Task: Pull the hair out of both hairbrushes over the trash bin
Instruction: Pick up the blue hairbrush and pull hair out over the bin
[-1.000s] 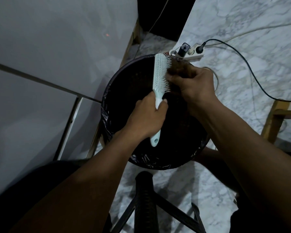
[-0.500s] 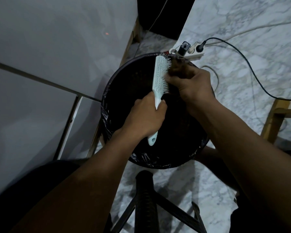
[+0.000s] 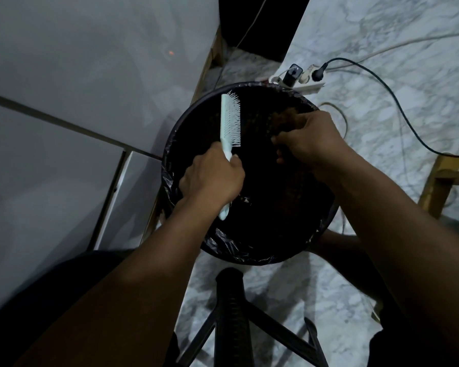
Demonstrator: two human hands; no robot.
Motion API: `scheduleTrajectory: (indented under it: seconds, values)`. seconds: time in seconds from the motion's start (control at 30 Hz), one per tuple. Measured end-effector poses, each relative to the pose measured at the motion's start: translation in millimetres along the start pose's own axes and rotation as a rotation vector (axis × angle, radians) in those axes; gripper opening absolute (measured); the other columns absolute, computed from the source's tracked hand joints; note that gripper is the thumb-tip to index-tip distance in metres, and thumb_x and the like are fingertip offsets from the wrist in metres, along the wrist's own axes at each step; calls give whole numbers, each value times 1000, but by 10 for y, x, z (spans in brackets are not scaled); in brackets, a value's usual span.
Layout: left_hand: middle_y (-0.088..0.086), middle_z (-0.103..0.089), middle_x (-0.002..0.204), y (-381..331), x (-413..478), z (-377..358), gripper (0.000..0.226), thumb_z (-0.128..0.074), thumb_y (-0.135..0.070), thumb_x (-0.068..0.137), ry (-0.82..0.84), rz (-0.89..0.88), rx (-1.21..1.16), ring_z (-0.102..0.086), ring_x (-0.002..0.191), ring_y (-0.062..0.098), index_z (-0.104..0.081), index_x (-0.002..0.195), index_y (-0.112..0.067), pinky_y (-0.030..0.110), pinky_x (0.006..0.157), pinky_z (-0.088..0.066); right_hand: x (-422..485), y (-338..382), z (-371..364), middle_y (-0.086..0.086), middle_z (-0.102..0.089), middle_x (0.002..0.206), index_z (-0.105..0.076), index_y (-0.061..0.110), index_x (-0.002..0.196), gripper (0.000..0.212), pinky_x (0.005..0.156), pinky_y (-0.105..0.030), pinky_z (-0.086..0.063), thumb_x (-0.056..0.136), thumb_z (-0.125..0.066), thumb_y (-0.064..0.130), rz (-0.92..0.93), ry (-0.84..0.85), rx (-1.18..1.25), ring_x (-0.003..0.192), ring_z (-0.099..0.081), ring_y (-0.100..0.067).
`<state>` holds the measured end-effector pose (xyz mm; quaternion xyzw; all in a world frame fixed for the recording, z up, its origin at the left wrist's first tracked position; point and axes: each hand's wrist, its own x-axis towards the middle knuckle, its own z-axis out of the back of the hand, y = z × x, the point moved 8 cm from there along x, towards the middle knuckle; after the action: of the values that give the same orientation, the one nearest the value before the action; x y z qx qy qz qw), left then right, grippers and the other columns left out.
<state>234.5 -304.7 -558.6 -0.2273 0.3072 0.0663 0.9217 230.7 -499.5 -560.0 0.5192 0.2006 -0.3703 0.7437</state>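
Observation:
A pale mint hairbrush [image 3: 229,123] is held by its handle in my left hand [image 3: 212,178], bristles facing right, over the round black trash bin [image 3: 175,144] lined with a dark bag. My right hand [image 3: 310,139] is to the right of the brush, apart from it, fingers pinched on a clump of brownish hair [image 3: 281,120] over the bin's far right side. The brush's bristles look mostly bare. A second hairbrush is not in view.
A white power strip [image 3: 302,80] with plugs and a black cable [image 3: 398,102] lies on the marble floor behind the bin. A black stool frame [image 3: 231,313] stands in front. Grey cabinet panels [image 3: 77,102] are at left, a wooden leg [image 3: 437,189] at right.
My right hand has pulled away from the bristles to the right, taking the clump of hair with it. My left hand and the brush have shifted slightly left.

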Motion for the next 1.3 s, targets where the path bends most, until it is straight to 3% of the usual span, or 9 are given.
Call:
scheduleTrajectory:
  seconds: [0.1,0.23,0.47,0.57,0.73,0.93,1.07,1.13,1.3]
  values:
    - [-2,-58,93,-6,-5,6,29,-45,-47,101,-2,-1,2,-54,81,24,-56,113,-23,35,72,-38,-22,-50,-6,-9,-66,80,-65,9,83,12,52,-26,-50,82,-77,13,-11,91,-409,62,-61,-20]
    - [-1,-60,95,-30,-20,9,24,-46,-46,100,-6,-23,18,-56,82,25,-53,108,-25,36,72,-39,-84,-139,-149,-4,-63,120,-57,12,132,68,85,-29,-45,72,-86,31,-24,231,-599,105,-60,-23]
    - [-6,-68,91,-254,-96,-147,20,-50,-44,93,203,-219,-98,-66,84,21,-60,101,-28,38,75,-54,52,-13,-213,-5,-75,105,-64,6,125,54,72,-30,-55,83,-76,38,15,149,306,85,-73,-14]
    - [-5,-69,83,-303,-130,-148,18,-51,-41,92,244,-228,-160,-68,78,20,-62,94,-26,41,75,-58,61,-45,-127,-11,-72,87,-66,-7,114,46,55,-21,-55,83,-80,25,64,33,347,56,-68,-6]
    - [-1,-72,83,-350,-122,-140,20,-56,-33,95,269,-212,-281,-69,79,18,-68,97,-17,39,75,-56,16,-29,-29,-4,-70,71,-69,-11,99,39,53,-14,-50,81,-82,21,137,-94,394,49,-61,0]
    - [12,-75,94,-363,-102,-168,29,-59,-28,97,360,-180,-392,-65,75,15,-72,112,-7,40,76,-55,-15,-78,8,-5,-65,62,-56,8,69,30,44,-17,-49,92,-70,20,98,-161,457,42,-60,-3]
    - [-4,-58,66,-285,-81,-156,25,-59,-27,99,380,-94,-419,-54,58,8,-72,100,-6,27,59,-43,38,-246,-156,-15,-67,70,-51,6,85,31,46,-27,-57,106,-45,27,-178,-66,722,48,-69,-17]
    - [-6,-58,66,-238,-89,-190,21,-59,-29,98,403,-61,-381,-55,58,9,-69,90,-12,27,59,-42,80,-314,-126,-17,-71,68,-51,6,85,38,50,-34,-61,106,-38,35,-231,-83,568,52,-72,-22]
    - [0,-61,71,-202,-105,-218,22,-60,-29,96,455,-13,-372,-58,64,16,-67,86,-11,29,63,-44,85,-167,-222,-1,-59,122,-49,11,133,70,89,-35,-56,81,-75,50,80,97,111,107,-62,-15]
